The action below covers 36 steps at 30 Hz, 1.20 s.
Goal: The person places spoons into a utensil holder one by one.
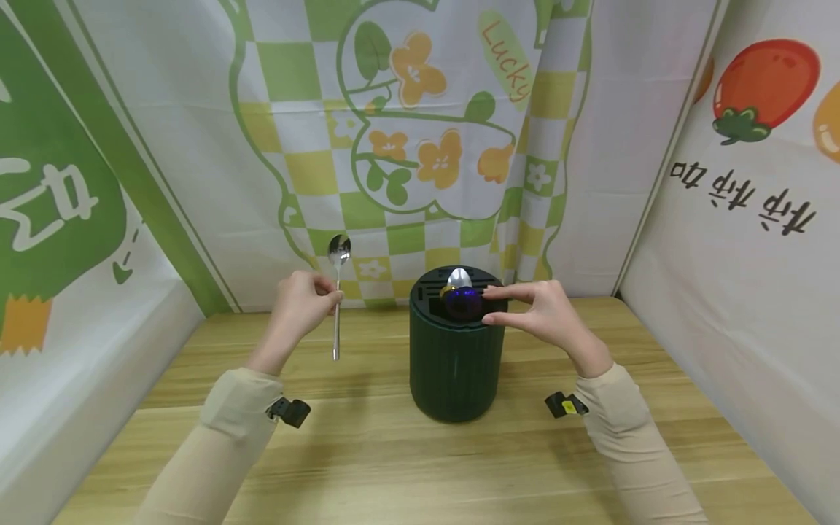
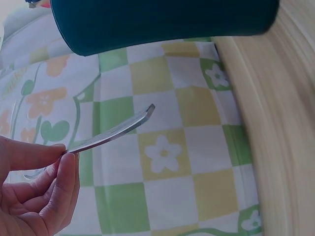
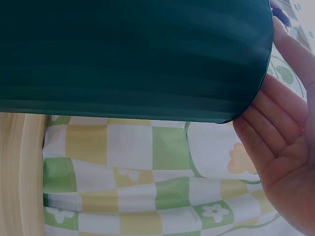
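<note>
My left hand (image 1: 303,297) pinches a silver spoon (image 1: 337,292) by its handle between thumb and fingers, bowl upward, above the table. In the left wrist view the curved handle (image 2: 115,132) juts out past the fingertips. To the right stands a dark green ribbed utensil holder (image 1: 454,372) with a slotted black top. A shiny purple-blue utensil head (image 1: 463,302) and a silver spoon bowl (image 1: 459,278) poke out of it, with a bit of gold behind. My right hand (image 1: 543,313) reaches over the holder's right rim, thumb and fingers spread apart, fingertips beside the purple-blue head.
The holder stands on a wood-grain table (image 1: 367,467) near its back. Behind hangs a green, yellow and white checked cloth (image 1: 289,131). Printed white panels close in the left and right (image 1: 735,277) sides.
</note>
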### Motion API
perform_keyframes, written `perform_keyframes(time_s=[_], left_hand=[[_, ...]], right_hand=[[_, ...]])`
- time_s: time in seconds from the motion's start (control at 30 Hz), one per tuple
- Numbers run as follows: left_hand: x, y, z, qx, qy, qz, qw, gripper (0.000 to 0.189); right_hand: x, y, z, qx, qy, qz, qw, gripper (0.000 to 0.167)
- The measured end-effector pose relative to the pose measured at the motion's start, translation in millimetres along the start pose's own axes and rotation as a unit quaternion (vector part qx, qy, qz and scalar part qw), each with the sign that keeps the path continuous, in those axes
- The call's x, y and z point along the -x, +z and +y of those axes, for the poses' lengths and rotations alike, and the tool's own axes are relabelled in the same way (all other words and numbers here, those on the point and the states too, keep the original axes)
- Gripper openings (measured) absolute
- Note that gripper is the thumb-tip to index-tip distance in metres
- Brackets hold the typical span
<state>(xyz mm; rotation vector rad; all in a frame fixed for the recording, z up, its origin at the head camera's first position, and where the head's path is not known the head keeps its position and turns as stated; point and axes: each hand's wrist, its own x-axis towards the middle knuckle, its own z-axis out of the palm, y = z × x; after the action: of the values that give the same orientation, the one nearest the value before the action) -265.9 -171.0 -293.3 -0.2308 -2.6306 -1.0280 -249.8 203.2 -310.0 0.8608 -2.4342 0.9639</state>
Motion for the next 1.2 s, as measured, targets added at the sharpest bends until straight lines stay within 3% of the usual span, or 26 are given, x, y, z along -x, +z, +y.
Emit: perform_keyframes(time_s=[0.43,0.77,1.2], left_hand=[[-5.0,5.0,30.2,0.035,0.017,0.015,0.9991,0.012],[-8.0,7.9,48.9,0.064,0.020,0.008,0.9977,0.014],[-10.6,12.2,69.7,0.063,0.036,0.019,0.9972,0.013]], right_hand=[[-0.1,-0.3,0.2,-0.015,-0.006,0.003,0.9999,0.034],[0.9,0.6,1.8,-0.005,-0.009,0.007,0.9999,0.035],[0.3,0.7,2.2,-0.002,-0.008,0.007,0.9999,0.035]])
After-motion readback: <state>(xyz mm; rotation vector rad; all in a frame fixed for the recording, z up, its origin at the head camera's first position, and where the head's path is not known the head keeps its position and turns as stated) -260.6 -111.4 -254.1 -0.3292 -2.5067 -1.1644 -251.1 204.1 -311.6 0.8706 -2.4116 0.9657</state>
